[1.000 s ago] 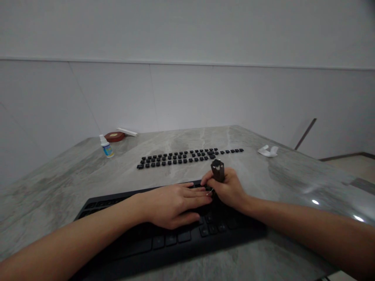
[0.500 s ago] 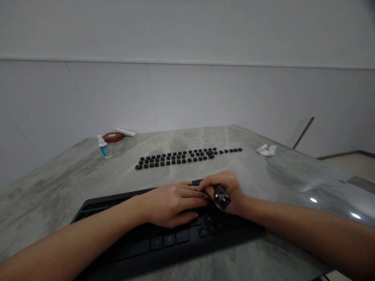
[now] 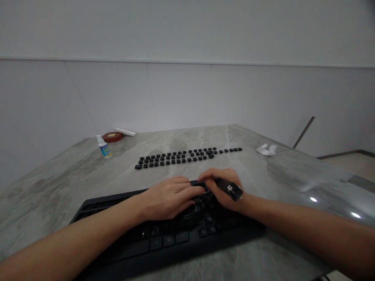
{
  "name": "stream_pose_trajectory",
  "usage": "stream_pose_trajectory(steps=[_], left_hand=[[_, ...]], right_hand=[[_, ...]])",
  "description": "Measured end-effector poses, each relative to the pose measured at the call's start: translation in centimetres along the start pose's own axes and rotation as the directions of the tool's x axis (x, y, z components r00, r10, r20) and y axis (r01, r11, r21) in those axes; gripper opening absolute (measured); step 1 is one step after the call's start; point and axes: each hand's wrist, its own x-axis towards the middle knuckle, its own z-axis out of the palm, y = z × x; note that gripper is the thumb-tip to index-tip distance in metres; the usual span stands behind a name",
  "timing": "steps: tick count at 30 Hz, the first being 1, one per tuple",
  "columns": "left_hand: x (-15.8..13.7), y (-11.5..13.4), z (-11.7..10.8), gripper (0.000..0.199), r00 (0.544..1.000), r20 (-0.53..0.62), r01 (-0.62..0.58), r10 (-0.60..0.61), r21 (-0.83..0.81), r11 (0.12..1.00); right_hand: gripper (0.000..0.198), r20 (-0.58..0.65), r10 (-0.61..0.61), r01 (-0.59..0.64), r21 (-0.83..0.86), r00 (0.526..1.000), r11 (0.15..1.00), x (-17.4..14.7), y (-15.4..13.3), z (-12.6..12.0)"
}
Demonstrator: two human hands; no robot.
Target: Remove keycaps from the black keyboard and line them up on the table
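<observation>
A black keyboard (image 3: pixel 164 255) lies in front of me; its middle rows look stripped of caps, while larger keys remain along the near edge. My left hand (image 3: pixel 172 197) rests over it, fingers stretched, the index fingertip at the upper right keys beside my right hand. Curled around a dark-handled tool (image 3: pixel 230 190), my right hand (image 3: pixel 224 183) stays above the keyboard's right part. The tool's tip is blurred and partly hidden near the left fingertips. Beyond the keyboard, loose black keycaps (image 3: pixel 173 161) sit in several rows on the marble-patterned table (image 3: pixel 88 179).
At the back left stand a white spray bottle (image 3: pixel 104 147), a reddish-brown round case (image 3: pixel 113 136) and a white strip (image 3: pixel 125 132). Crumpled white tissue (image 3: pixel 266 150) lies at the back right. A wall (image 3: pixel 181 97) rises behind the table.
My right hand has tilted, swinging the tool's handle end to the right. My left fingers have lifted and shifted slightly left, with the index finger now reaching out, uncovering more keys.
</observation>
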Motion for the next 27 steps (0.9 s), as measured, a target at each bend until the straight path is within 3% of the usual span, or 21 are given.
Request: stream_pose_trajectory(steps=[4, 13, 18, 23, 27], left_hand=[[-0.37, -0.40, 0.15, 0.027, 0.989, -0.110, 0.094, -0.094, -0.010, 0.996], [-0.13, -0.35, -0.12, 0.014, 0.963, -0.264, 0.066, -0.059, 0.015, 0.998], [-0.33, -0.12, -0.34, 0.013, 0.945, -0.321, 0.096, -0.063, 0.091, 0.991], [-0.43, 0.02, -0.45, 0.016, 0.950, -0.312, 0.039, 0.014, 0.162, 0.986], [-0.35, -0.18, -0.25, 0.015, 0.960, -0.258, -0.064, 0.107, 0.170, 0.983]], right_hand=[[0.020, 0.024, 0.025, -0.025, -0.004, 0.999, 1.000, 0.19, -0.15, -0.20], [0.027, 0.095, -0.028, 0.025, 0.035, 0.995, 0.999, 0.28, -0.23, -0.07], [0.045, 0.162, -0.127, 0.141, -0.081, 0.979, 0.987, 0.08, 0.17, -0.05], [0.045, 0.223, -0.164, 0.192, -0.109, 0.961, 0.975, -0.06, 0.08, 0.13], [0.038, 0.181, -0.223, 0.247, -0.124, 0.958, 0.961, -0.03, -0.17, 0.15]])
